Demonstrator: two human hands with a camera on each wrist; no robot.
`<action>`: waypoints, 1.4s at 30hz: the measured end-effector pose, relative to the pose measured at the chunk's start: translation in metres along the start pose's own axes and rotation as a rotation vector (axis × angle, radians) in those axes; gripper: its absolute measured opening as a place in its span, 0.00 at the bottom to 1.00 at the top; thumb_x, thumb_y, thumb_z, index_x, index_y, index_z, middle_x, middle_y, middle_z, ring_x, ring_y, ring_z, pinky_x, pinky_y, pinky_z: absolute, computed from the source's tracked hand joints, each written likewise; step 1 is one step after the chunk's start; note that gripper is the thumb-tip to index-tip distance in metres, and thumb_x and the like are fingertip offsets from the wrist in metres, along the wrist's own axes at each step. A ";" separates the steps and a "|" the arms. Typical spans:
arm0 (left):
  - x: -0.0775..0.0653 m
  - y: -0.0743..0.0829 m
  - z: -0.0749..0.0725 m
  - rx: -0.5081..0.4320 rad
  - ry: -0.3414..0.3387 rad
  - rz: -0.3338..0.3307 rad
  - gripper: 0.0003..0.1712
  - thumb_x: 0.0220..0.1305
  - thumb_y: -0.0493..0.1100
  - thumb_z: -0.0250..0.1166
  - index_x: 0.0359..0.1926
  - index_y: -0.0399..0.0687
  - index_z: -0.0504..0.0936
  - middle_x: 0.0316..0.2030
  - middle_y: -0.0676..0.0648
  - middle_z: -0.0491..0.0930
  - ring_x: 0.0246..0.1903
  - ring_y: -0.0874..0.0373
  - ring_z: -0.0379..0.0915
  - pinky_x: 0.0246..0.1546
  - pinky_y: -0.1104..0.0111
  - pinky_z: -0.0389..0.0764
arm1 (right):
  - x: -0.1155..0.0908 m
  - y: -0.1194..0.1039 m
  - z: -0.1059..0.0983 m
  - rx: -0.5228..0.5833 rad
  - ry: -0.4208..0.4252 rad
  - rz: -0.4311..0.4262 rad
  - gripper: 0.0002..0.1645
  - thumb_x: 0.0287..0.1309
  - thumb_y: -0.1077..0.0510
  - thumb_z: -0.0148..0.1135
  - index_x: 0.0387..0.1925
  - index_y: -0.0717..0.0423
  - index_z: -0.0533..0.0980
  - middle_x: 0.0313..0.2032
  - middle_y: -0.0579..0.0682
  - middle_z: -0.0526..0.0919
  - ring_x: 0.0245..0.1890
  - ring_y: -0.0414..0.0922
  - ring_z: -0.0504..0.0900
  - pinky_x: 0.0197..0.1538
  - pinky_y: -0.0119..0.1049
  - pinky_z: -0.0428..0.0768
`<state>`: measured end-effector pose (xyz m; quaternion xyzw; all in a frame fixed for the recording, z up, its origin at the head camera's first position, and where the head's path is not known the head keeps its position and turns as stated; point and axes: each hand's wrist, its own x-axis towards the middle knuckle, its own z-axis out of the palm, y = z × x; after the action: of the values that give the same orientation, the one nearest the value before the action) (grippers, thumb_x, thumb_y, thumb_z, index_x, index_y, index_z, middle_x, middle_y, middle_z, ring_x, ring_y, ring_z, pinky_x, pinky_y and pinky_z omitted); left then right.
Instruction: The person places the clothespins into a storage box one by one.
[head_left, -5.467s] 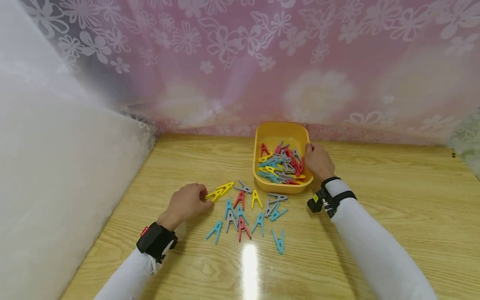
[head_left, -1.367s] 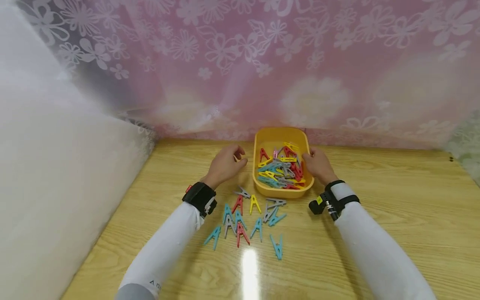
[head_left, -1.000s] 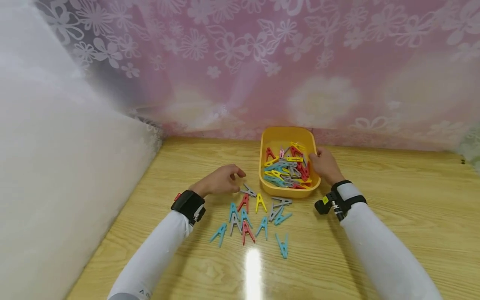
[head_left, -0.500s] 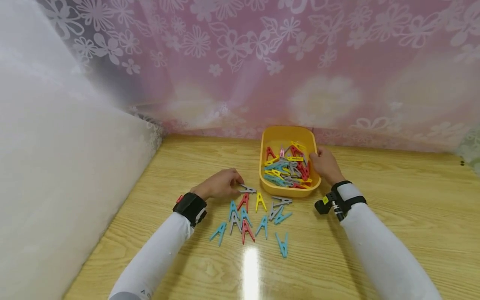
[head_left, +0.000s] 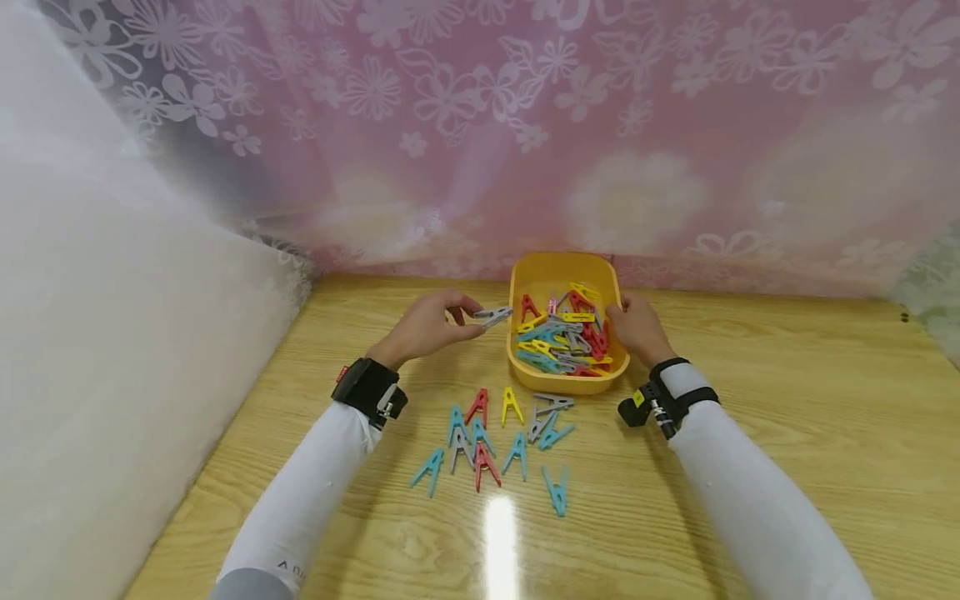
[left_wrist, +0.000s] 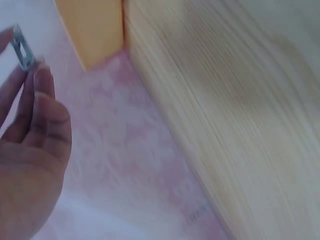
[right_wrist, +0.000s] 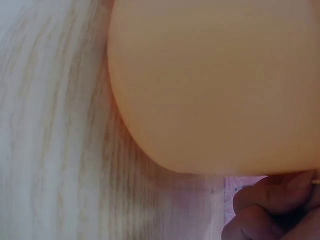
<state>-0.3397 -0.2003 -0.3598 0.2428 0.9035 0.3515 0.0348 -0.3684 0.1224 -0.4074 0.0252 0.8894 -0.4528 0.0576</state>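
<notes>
A grey clothespin (head_left: 495, 315) is pinched between the fingertips and thumb of my left hand (head_left: 431, 327), raised beside the left rim of a yellow plastic basin (head_left: 564, 385). The left wrist view shows the same clothespin (left_wrist: 22, 49) end-on at the fingertips. My right hand (head_left: 641, 331) grips the basin's right rim, thumb over the edge; in the right wrist view its curled fingers (right_wrist: 270, 197) sit under the basin wall (right_wrist: 215, 90). Inside the basin lies a pile of red, yellow, grey and blue clothespins (head_left: 558, 342).
Loose clothespins lie on the wooden table (head_left: 360, 517) in front of the basin, among them a yellow one (head_left: 512, 407), a red one (head_left: 486, 467) and a blue one (head_left: 557, 492). A pink floral curtain (head_left: 450, 167) hangs behind the table; a white wall (head_left: 135, 317) borders the left.
Yellow clothespins from the table's left are now in the basin. My left hand came back from the basin, took the grey clothespin and lifted it to the basin's left rim. The right hand stayed.
</notes>
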 end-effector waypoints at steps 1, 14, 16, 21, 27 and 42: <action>0.006 0.003 0.004 0.014 0.012 0.005 0.17 0.60 0.49 0.68 0.48 0.47 0.82 0.38 0.49 0.78 0.34 0.56 0.72 0.28 0.65 0.71 | 0.000 0.000 0.000 -0.003 0.001 0.000 0.23 0.71 0.57 0.40 0.58 0.69 0.65 0.46 0.64 0.72 0.43 0.54 0.73 0.48 0.46 0.77; 0.061 0.032 0.045 0.109 -0.036 0.055 0.22 0.64 0.47 0.64 0.56 0.42 0.77 0.49 0.42 0.76 0.41 0.53 0.72 0.40 0.66 0.72 | 0.001 -0.001 0.000 -0.015 -0.017 0.012 0.22 0.72 0.56 0.40 0.58 0.68 0.64 0.45 0.62 0.72 0.40 0.52 0.74 0.38 0.36 0.78; 0.059 0.031 0.045 0.108 -0.021 0.049 0.21 0.65 0.47 0.63 0.56 0.43 0.77 0.49 0.44 0.75 0.41 0.53 0.71 0.40 0.66 0.72 | 0.002 -0.002 0.001 -0.020 -0.017 0.012 0.23 0.72 0.56 0.40 0.59 0.68 0.64 0.46 0.62 0.72 0.41 0.53 0.73 0.43 0.40 0.78; 0.052 0.025 0.041 0.085 0.022 0.034 0.19 0.66 0.46 0.62 0.56 0.45 0.76 0.49 0.44 0.75 0.40 0.54 0.68 0.40 0.65 0.71 | 0.003 -0.002 0.002 -0.019 -0.010 -0.012 0.25 0.72 0.55 0.39 0.61 0.68 0.64 0.46 0.62 0.73 0.42 0.54 0.73 0.46 0.44 0.77; 0.038 0.014 0.033 0.072 0.033 0.030 0.19 0.66 0.46 0.62 0.54 0.43 0.76 0.45 0.44 0.75 0.38 0.54 0.69 0.40 0.64 0.71 | 0.003 0.002 0.000 -0.020 -0.005 -0.002 0.25 0.72 0.55 0.39 0.62 0.67 0.63 0.47 0.63 0.72 0.43 0.54 0.73 0.46 0.44 0.76; -0.061 -0.015 0.012 0.183 0.055 -0.136 0.10 0.66 0.48 0.61 0.42 0.48 0.78 0.30 0.52 0.75 0.28 0.58 0.69 0.31 0.63 0.70 | 0.003 0.002 0.001 -0.026 0.016 -0.034 0.22 0.71 0.57 0.40 0.56 0.70 0.66 0.44 0.63 0.73 0.41 0.54 0.73 0.41 0.40 0.75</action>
<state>-0.2892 -0.2306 -0.3851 0.1734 0.9468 0.2710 0.0115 -0.3715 0.1227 -0.4095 0.0128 0.8959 -0.4420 0.0432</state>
